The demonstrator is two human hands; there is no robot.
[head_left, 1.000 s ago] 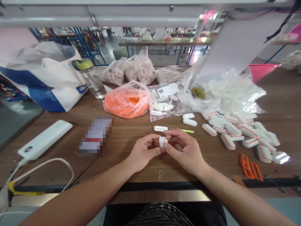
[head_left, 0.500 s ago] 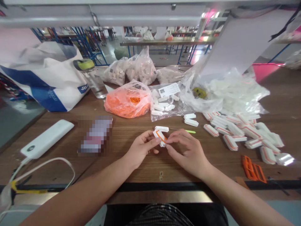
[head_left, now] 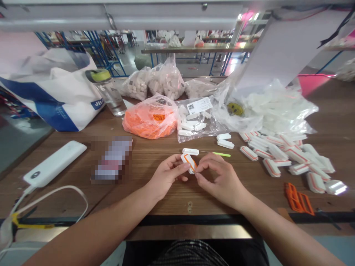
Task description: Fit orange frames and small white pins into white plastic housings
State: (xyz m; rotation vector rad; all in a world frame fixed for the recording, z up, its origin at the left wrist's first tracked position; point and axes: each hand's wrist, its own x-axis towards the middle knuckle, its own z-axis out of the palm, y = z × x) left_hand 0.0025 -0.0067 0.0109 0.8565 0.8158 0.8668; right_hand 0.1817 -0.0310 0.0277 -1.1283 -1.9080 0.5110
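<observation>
My left hand (head_left: 169, 171) grips a small white plastic part (head_left: 185, 159) between thumb and fingers, tilted above the table. An orange ring (head_left: 192, 163), thin like a gasket, lies along the part's upper face. At the part's lower right end, my right hand (head_left: 215, 173) is closed, thumb and fingertips pinching the ring's edge; the exact contact is partly hidden by the fingers. Just beyond my hands lie another white part (head_left: 190, 151) and a thin tool with a green handle (head_left: 222, 154).
To the right are a pile of white parts with orange rings (head_left: 295, 154) and loose orange rings (head_left: 298, 198). Behind stand an orange-filled bag (head_left: 149, 120), a bag of white parts (head_left: 191, 125) and a bottle (head_left: 111, 94). A power bank (head_left: 57, 162) and a phone (head_left: 113, 159) lie left.
My right hand's fingertips have shifted slightly down along the end of the white part, curling a little tighter. More of the green handle shows. My left hand stays nearly still.
</observation>
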